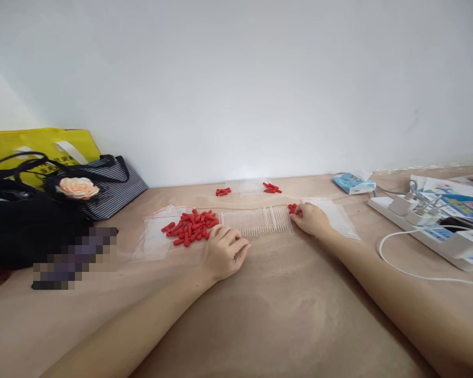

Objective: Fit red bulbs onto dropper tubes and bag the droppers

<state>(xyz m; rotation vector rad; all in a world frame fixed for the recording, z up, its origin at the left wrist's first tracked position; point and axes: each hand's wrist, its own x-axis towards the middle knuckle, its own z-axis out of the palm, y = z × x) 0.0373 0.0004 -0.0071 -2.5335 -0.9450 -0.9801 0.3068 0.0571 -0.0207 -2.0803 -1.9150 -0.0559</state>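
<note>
A heap of small red caps (191,226) lies on a clear plastic bag (154,239) on the beige table. To its right stretches a row of clear plastic pieces (256,220). My left hand (224,252) rests at the row's left end beside the heap, fingers curled, with nothing visible in them. My right hand (311,218) lies at the row's right end, its fingers closed on a few red caps (292,208). Two more small groups of red caps (223,191) (271,188) lie further back beside a second clear row (252,187).
At the left stand a yellow bag (31,149), a black bag (19,226) and a striped bag (114,191) with a peach flower (78,187). On the right are a blue tissue pack (352,183), a white power strip (429,231) with plugs and cable, and printed papers (457,197).
</note>
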